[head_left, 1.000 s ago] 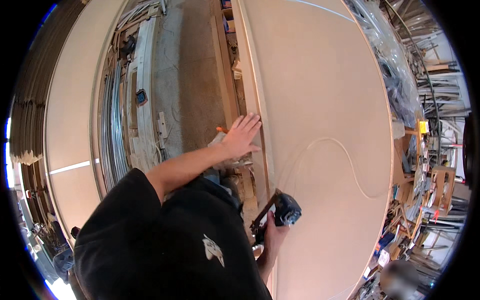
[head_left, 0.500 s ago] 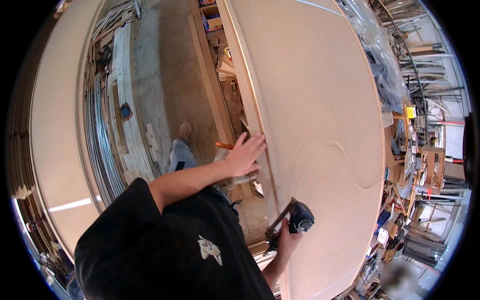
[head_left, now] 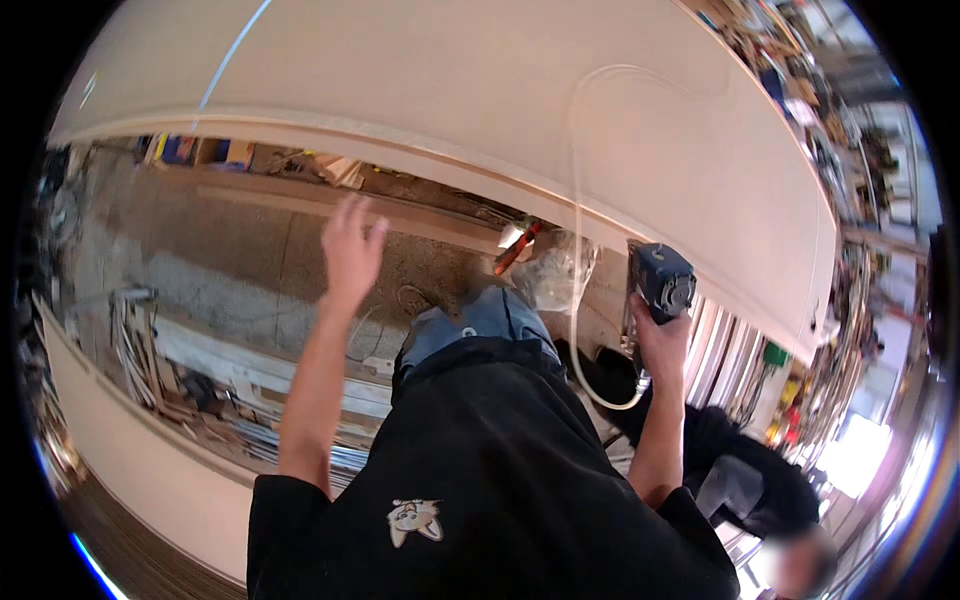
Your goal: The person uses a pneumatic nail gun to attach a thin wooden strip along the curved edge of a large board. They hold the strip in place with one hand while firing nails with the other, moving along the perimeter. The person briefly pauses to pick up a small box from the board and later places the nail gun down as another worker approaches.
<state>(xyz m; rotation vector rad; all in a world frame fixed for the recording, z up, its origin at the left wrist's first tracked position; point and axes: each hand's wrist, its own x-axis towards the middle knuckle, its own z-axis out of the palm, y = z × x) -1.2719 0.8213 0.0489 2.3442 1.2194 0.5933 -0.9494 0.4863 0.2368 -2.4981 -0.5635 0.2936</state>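
Observation:
A large pale board (head_left: 520, 110) fills the top of the view, its long edge curving from left to right. My left hand (head_left: 352, 250) is raised just below that edge, fingers spread, holding nothing and touching nothing. My right hand (head_left: 655, 345) grips a blue and black pneumatic tool (head_left: 658, 285) held close under the board's edge. A clear air hose (head_left: 585, 340) loops down from the tool and rises across the board. An orange-handled tool (head_left: 515, 250) lies on the floor beyond my knee.
Concrete floor (head_left: 240, 260) lies below the board. Stacked strips and offcuts (head_left: 200, 370) lie at the left, beside another pale panel (head_left: 120, 440). Cluttered shelves and tools (head_left: 850, 330) line the right. Another person in dark clothes (head_left: 740, 480) crouches at lower right.
The view has swung round, so the board now runs across the top. My left hand has come off the board's edge and hangs free. The right hand still holds the tool.

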